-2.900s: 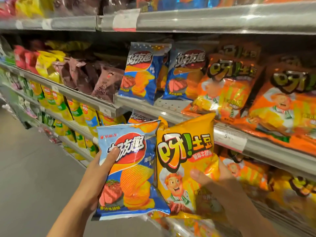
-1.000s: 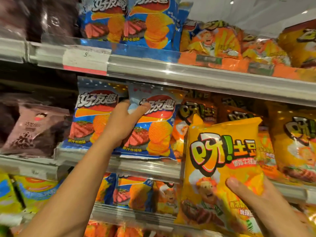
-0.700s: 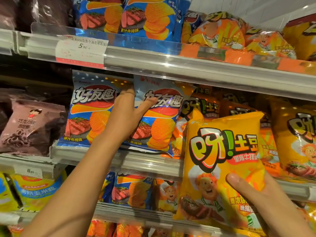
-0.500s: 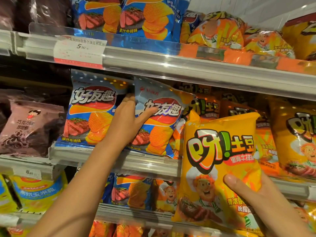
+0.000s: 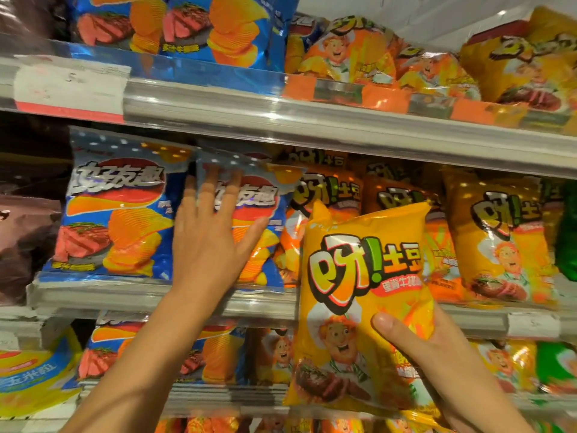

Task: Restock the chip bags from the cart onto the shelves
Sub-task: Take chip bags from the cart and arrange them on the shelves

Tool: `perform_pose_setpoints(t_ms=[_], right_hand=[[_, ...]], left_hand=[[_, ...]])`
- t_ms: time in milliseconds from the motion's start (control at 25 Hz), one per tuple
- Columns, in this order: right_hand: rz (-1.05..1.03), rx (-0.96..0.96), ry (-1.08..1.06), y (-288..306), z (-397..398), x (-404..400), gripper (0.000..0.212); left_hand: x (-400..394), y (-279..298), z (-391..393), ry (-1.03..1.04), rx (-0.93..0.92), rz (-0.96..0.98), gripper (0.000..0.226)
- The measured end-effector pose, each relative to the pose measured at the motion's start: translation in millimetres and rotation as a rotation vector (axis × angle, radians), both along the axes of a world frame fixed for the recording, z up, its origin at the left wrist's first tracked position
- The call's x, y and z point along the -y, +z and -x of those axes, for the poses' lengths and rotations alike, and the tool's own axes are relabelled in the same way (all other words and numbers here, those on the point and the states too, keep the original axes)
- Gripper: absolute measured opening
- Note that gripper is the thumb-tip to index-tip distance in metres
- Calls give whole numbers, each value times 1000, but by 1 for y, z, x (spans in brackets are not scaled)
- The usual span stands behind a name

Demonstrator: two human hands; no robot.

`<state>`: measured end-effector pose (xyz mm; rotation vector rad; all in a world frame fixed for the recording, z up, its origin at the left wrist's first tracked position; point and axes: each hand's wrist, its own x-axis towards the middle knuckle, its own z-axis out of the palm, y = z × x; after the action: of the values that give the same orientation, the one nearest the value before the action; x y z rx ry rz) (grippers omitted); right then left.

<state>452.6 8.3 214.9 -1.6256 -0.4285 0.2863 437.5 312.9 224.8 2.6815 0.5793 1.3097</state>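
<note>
Chip bags fill the shelves (image 5: 312,126) before us. Our right hand (image 5: 437,348) grips a yellow chip bag (image 5: 362,295) by its lower edge, holding it in front of the middle shelf. Our left hand (image 5: 212,242) lies flat, fingers spread, against a blue chip bag (image 5: 253,226) standing on that shelf.

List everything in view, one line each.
Held chip bag: one, yellow, right hand's grip, before middle shelf.
Pressed chip bag: one, blue, middle shelf, under left palm.
Blue chip bags: several, top, middle, lower shelves, left.
Orange chip bags: several, all shelves, right.
Brown bags: dark, middle shelf, far left.
Price tag: one, white-red, top shelf rail.
Left hand: flat, fingers spread.
Right hand: gripping.
</note>
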Motion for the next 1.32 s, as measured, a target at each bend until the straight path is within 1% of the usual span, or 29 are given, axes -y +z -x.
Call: perform_pose_setpoints(t_ms=[120,200,320,400,480,560,640,720,880,960,1040,1120,1320], right_hand=[[-19,1,-3,-7,-1,13,62],[-18,-1,-13,-10,0,19,57],[-25,-14,-11,-13,1,27,55],[-36,-12,3,-15,3,28,57],[-61,-6,5,-15,5,30,59],[-64,-1,7,-16,6,32,60],[-53,-5,19,-19,5,35,60],[-50,-5,20,-19,4,36,61],[-53,-7,23,-16,3,35,55],[-49,-13,32,-14,2,37,54],[-49,-15,33,-11,0,41,55],[-66,-9,17,-11,-5,50,55],[-95,-4,-68,-6,-24,98,63]], left_hand=[[4,-12,0,1,74,37,79],[6,-16,3,15,84,63,79],[8,-2,-2,54,92,50,76],[11,3,-1,69,155,2,70],[16,-4,2,-10,234,-76,65],[18,-13,2,-79,175,-153,67],[19,-18,-1,-51,56,-166,71],[19,-19,-6,8,-17,-169,74],[19,-18,-5,9,-37,-171,78],[25,-17,-1,-41,3,-140,78],[41,-18,1,-115,65,-172,76],[68,-20,-4,-232,105,-199,71],[146,-20,-33,-476,114,-152,59]])
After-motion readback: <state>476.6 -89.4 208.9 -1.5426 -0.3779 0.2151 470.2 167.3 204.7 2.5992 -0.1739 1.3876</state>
